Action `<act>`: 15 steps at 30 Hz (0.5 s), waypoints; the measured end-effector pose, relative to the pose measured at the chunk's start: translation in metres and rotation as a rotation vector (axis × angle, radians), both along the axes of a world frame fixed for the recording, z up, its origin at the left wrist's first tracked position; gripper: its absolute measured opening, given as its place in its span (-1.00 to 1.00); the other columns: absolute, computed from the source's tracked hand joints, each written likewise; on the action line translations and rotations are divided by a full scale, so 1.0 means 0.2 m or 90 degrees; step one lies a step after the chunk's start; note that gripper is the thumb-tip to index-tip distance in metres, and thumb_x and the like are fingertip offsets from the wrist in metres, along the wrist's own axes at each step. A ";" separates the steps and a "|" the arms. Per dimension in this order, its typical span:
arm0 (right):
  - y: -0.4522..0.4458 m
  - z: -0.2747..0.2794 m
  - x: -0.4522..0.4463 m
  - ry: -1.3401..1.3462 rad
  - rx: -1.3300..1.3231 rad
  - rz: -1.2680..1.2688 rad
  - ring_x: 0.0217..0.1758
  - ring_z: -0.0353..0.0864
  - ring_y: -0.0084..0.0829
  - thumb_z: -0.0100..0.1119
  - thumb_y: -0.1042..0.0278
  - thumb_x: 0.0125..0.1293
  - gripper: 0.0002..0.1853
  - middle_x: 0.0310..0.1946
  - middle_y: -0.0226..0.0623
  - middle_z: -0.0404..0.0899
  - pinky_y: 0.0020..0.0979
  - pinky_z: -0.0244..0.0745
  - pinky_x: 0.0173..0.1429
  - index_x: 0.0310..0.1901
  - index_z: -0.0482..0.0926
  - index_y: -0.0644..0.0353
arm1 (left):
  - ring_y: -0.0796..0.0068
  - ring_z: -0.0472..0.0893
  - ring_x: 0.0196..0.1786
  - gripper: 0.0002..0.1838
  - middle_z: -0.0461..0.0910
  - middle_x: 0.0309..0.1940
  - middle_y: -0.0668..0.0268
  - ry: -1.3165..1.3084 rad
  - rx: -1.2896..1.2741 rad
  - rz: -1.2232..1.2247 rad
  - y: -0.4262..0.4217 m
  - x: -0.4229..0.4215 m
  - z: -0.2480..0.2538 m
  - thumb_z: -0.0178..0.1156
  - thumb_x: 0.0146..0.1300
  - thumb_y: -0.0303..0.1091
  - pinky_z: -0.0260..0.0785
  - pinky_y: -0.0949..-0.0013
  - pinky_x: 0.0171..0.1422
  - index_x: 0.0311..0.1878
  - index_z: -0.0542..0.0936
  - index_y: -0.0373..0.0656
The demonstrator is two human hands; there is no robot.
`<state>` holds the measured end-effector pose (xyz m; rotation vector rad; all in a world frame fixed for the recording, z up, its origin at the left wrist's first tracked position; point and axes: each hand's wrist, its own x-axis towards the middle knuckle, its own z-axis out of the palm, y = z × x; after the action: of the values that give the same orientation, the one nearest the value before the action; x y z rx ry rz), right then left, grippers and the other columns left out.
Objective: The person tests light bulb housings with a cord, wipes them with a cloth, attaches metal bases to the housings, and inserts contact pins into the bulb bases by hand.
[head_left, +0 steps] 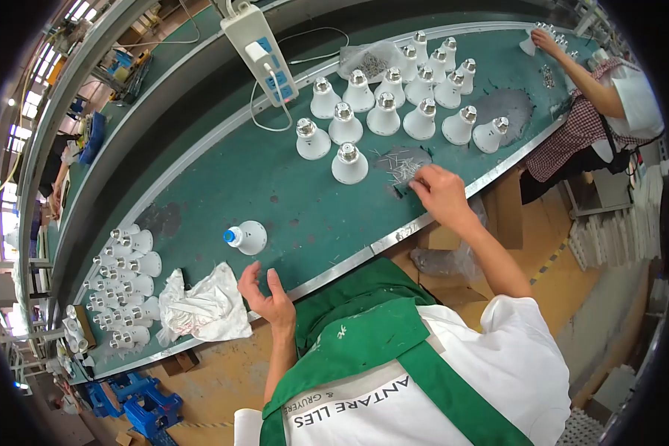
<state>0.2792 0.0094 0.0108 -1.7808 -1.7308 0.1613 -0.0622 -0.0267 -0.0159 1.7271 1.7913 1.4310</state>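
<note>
At the small pile of metal pins [404,166] on the green bench, my right hand [440,195] has its fingertips pinched together; whatever is between them is too small to make out. My left hand [267,297] is over the bench's front edge, fingers apart and nothing in them. Just beyond it a white bulb with a blue tip [247,238] stands alone. A white bulb with a metal cap [349,165] stands left of the pins, in front of several similar bulbs [383,115]. A crumpled white cloth [205,303] lies left of my left hand.
Several bulbs [130,286] lie grouped at the bench's left end. A power strip [260,56] hangs over the far edge, near a clear bag of small parts [372,61]. At the far right, a co-worker [609,104] holds a bulb. The metal front edge [372,253] runs before me.
</note>
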 end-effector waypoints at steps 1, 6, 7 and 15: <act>0.03 -0.02 0.02 0.005 -0.005 0.014 -0.43 0.53 -0.13 0.22 0.40 0.07 -0.88 -0.48 -0.19 0.52 -0.19 0.42 -0.37 -0.45 0.49 0.22 | 0.31 0.39 -0.13 -0.75 0.49 -0.14 0.20 0.005 0.019 -0.010 0.00 0.01 -0.02 0.17 0.16 -0.46 0.24 0.31 -0.07 -0.07 0.49 -0.25; 0.25 0.02 0.02 0.014 -0.028 0.096 -0.30 0.54 -0.13 0.19 0.43 0.06 -0.90 -0.38 -0.19 0.53 -0.17 0.44 -0.26 -0.39 0.52 0.21 | 0.29 0.36 -0.35 -0.92 0.47 -0.51 0.25 0.079 0.102 -0.029 0.03 0.03 -0.07 0.17 0.12 -0.50 0.21 0.30 -0.25 -0.45 0.49 -0.23; 0.29 0.02 0.02 0.007 -0.041 0.111 -0.29 0.54 -0.12 0.19 0.43 0.06 -0.90 -0.39 -0.18 0.53 -0.16 0.44 -0.25 -0.38 0.52 0.22 | 0.30 0.34 -0.38 -0.89 0.44 -0.54 0.27 0.093 0.099 -0.043 0.02 0.02 -0.06 0.17 0.11 -0.51 0.19 0.29 -0.28 -0.49 0.46 -0.22; 0.48 -0.10 -0.06 -0.208 -0.060 0.143 -0.32 0.57 -0.08 0.12 0.49 0.04 -0.91 -0.43 -0.09 0.50 -0.16 0.48 -0.28 -0.42 0.43 0.28 | 0.27 0.29 -0.51 -0.81 0.33 -0.65 0.32 0.189 0.090 -0.043 0.02 0.05 -0.05 0.20 0.00 -0.52 0.07 0.25 -0.36 -0.60 0.38 -0.13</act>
<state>0.2668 0.1062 -0.0096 -1.7490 -2.1891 0.0487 -0.0530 -0.0218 -0.0253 2.1484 1.7876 1.3604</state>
